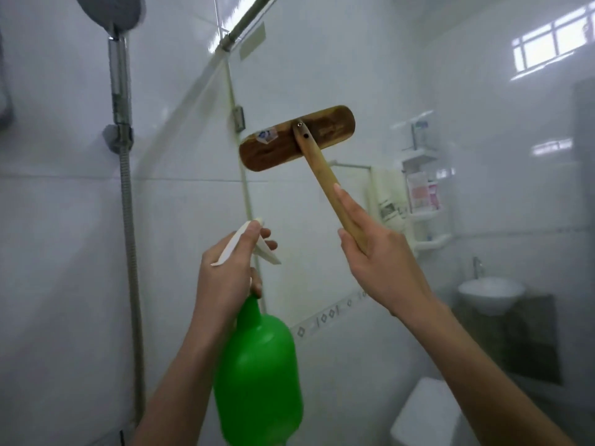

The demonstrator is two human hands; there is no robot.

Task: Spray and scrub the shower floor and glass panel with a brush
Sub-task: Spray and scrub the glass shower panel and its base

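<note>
Spray bottle in the left hand, brush held up at the glass panel in the right

At the left edge of the tiled wall a shower head (109, 11) hangs on its chrome rail, the hose (130, 220) running down below it; the left hand (222, 272) grips the neck of a green spray bottle (257, 365), fingers curled over its white trigger, nozzle aimed toward the glass panel (402, 75); to the right, the wooden brush (297, 138) is up at the panel's left edge near the hinge, its back toward the camera, the bristles seemingly against the glass though contact is not plain; the right hand (380, 262) is clamped on the brush handle, forefinger laid straight along it; through the glass, blurred, a towel (386, 194), a white shelf rack (425, 217) and a basin (491, 292) lie toward the right edge
</note>
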